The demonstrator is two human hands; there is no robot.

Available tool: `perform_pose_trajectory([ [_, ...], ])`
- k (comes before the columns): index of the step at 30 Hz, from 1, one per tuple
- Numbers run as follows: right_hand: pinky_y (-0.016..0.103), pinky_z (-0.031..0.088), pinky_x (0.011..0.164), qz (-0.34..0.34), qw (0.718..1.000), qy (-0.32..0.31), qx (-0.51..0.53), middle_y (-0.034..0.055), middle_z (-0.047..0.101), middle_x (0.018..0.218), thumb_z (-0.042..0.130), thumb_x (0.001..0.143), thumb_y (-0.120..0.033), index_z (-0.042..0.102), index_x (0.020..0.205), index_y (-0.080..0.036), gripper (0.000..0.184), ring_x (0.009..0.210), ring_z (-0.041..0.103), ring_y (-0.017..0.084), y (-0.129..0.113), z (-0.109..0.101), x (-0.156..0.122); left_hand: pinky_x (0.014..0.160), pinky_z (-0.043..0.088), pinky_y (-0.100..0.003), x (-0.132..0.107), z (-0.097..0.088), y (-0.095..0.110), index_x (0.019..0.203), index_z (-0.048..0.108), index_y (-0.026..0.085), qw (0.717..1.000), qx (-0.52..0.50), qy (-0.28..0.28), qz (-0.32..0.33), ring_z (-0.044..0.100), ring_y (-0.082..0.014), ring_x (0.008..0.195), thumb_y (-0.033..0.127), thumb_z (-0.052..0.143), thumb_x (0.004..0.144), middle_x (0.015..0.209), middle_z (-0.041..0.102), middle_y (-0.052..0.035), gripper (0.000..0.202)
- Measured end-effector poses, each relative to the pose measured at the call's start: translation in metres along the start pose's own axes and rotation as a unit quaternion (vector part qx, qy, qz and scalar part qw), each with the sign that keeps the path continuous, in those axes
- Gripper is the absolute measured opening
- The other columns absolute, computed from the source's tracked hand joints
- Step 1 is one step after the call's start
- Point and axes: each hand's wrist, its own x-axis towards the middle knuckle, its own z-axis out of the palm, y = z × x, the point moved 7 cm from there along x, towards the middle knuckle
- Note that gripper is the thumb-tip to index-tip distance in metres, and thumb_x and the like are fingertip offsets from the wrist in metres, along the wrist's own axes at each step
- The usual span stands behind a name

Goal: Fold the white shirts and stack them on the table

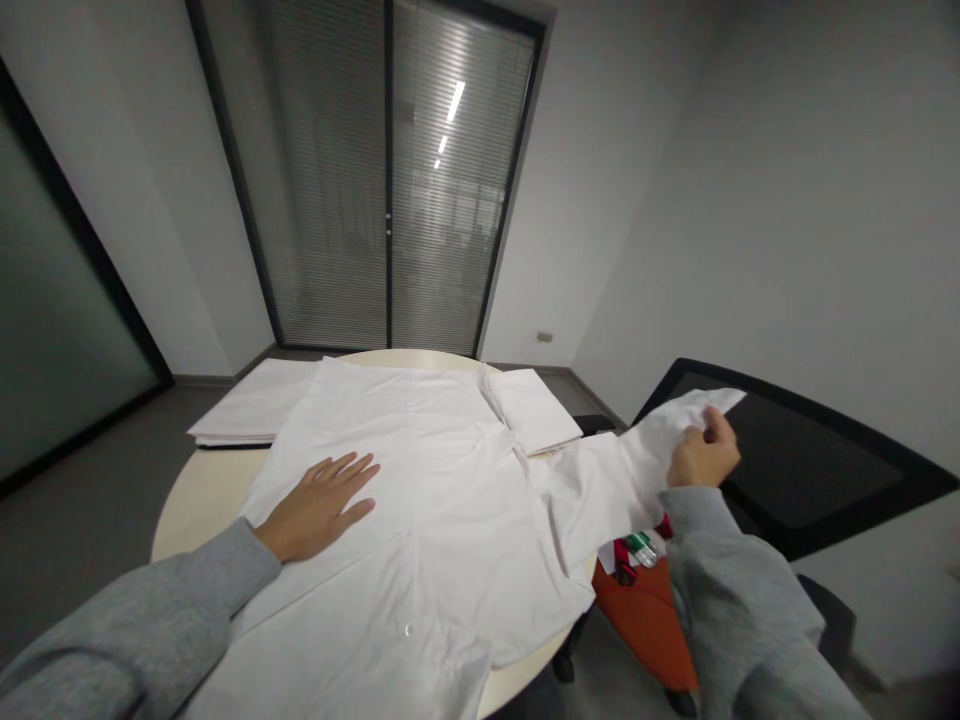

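Observation:
A white shirt (420,500) lies spread out on a round cream table (202,490). My left hand (319,505) rests flat on the shirt's left half, fingers stretched out and apart. My right hand (701,455) is closed on the end of the shirt's sleeve (637,460), which it holds out to the right, off the table's edge and above the chair.
Folded white garments lie at the table's far left (255,405) and far right (532,410). A black mesh chair back (810,460) stands to the right, with an orange seat (645,620) carrying small red and green items (637,550). A blinded glass door is behind.

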Motion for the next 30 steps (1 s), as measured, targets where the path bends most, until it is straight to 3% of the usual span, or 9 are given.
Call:
perform_pose_trajectory([
  [6, 0.041, 0.044, 0.107, -0.129, 0.988, -0.035, -0.082, 0.0212, 0.051, 0.146, 0.054, 0.087, -0.023, 0.061, 0.141, -0.015, 0.055, 0.134, 0.052, 0.028, -0.076, 0.001, 0.000, 0.125, 0.019, -0.049, 0.001, 0.001, -0.001, 0.158, 0.040, 0.033, 1.000, -0.006, 0.002, -0.001, 0.027, -0.0278, 0.155, 0.062, 0.033, 0.103, 0.167, 0.032, 0.0009, 0.063],
  [13, 0.039, 0.055, 0.098, -0.188, 0.941, -0.276, 0.055, 0.0162, 0.035, 0.161, 0.053, 0.088, -0.024, 0.045, 0.155, -0.020, 0.068, 0.143, 0.044, 0.028, -0.203, 0.093, -0.060, 0.125, 0.021, -0.049, 0.000, -0.002, 0.002, 0.158, 0.040, 0.034, 1.000, 0.000, 0.002, -0.003, 0.028, -0.0278, 0.155, 0.061, 0.034, 0.102, 0.166, 0.033, 0.0015, 0.062],
  [15, 0.039, 0.053, 0.102, -0.196, 0.896, -0.387, 0.092, 0.0143, 0.033, 0.164, 0.053, 0.091, -0.025, 0.045, 0.155, -0.023, 0.064, 0.146, 0.039, 0.027, -0.242, 0.124, -0.090, 0.125, 0.021, -0.048, 0.000, -0.002, 0.002, 0.158, 0.040, 0.033, 1.000, 0.002, 0.001, -0.004, 0.027, -0.0272, 0.155, 0.061, 0.033, 0.103, 0.167, 0.032, 0.0018, 0.063],
  [17, 0.039, 0.054, 0.101, -0.209, 0.800, -0.550, 0.119, 0.0115, 0.034, 0.164, 0.055, 0.095, -0.032, 0.049, 0.152, -0.027, 0.057, 0.139, 0.049, 0.025, -0.276, 0.146, -0.129, 0.125, 0.020, -0.047, 0.000, -0.001, 0.001, 0.158, 0.039, 0.034, 1.000, 0.001, 0.004, -0.001, 0.027, -0.0264, 0.155, 0.061, 0.033, 0.103, 0.166, 0.033, 0.0020, 0.062],
  [19, 0.040, 0.053, 0.103, -0.235, 0.713, -0.647, 0.132, 0.0082, 0.039, 0.163, 0.055, 0.099, -0.038, 0.054, 0.148, -0.030, 0.049, 0.138, 0.051, 0.024, -0.300, 0.146, -0.158, 0.125, 0.021, -0.047, -0.001, 0.000, 0.000, 0.158, 0.041, 0.035, 1.000, -0.006, 0.009, 0.001, 0.028, -0.0263, 0.155, 0.061, 0.035, 0.102, 0.166, 0.034, 0.0021, 0.062],
  [20, 0.041, 0.052, 0.105, -0.242, 0.696, -0.663, 0.131, 0.0074, 0.043, 0.160, 0.054, 0.100, -0.039, 0.056, 0.146, -0.030, 0.047, 0.137, 0.051, 0.023, -0.306, 0.141, -0.164, 0.125, 0.021, -0.046, -0.001, 0.000, -0.001, 0.157, 0.042, 0.035, 1.000, -0.013, 0.010, 0.001, 0.029, -0.0266, 0.154, 0.061, 0.037, 0.101, 0.165, 0.035, 0.0020, 0.062],
  [22, 0.043, 0.050, 0.108, -0.243, 0.713, -0.647, 0.113, 0.0074, 0.052, 0.153, 0.054, 0.101, -0.039, 0.058, 0.144, -0.029, 0.044, 0.135, 0.053, 0.023, -0.302, 0.122, -0.160, 0.125, 0.023, -0.046, 0.001, -0.002, -0.005, 0.155, 0.047, 0.035, 0.999, -0.039, 0.006, -0.009, 0.032, -0.0270, 0.153, 0.062, 0.037, 0.100, 0.164, 0.038, 0.0017, 0.061],
  [25, 0.047, 0.043, 0.114, -0.242, 0.759, -0.605, 0.022, 0.0097, 0.057, 0.146, 0.059, 0.097, -0.039, 0.056, 0.144, -0.027, 0.048, 0.133, 0.055, 0.025, -0.261, 0.087, -0.147, 0.121, 0.032, -0.041, 0.017, -0.013, -0.013, 0.147, 0.057, 0.030, 0.993, -0.109, -0.003, -0.046, 0.045, -0.0263, 0.145, 0.062, 0.033, 0.100, 0.156, 0.052, -0.0018, 0.062],
  [30, 0.052, 0.038, 0.116, -0.254, 0.752, -0.568, -0.215, 0.0136, 0.045, 0.155, 0.069, 0.083, -0.034, 0.048, 0.149, -0.024, 0.070, 0.140, 0.045, 0.033, -0.165, 0.030, -0.159, 0.109, 0.044, -0.039, 0.085, -0.035, -0.021, 0.147, 0.053, 0.018, 0.982, -0.145, -0.009, -0.120, 0.061, -0.0306, 0.129, 0.071, 0.040, 0.091, 0.142, 0.064, -0.0132, 0.078],
])
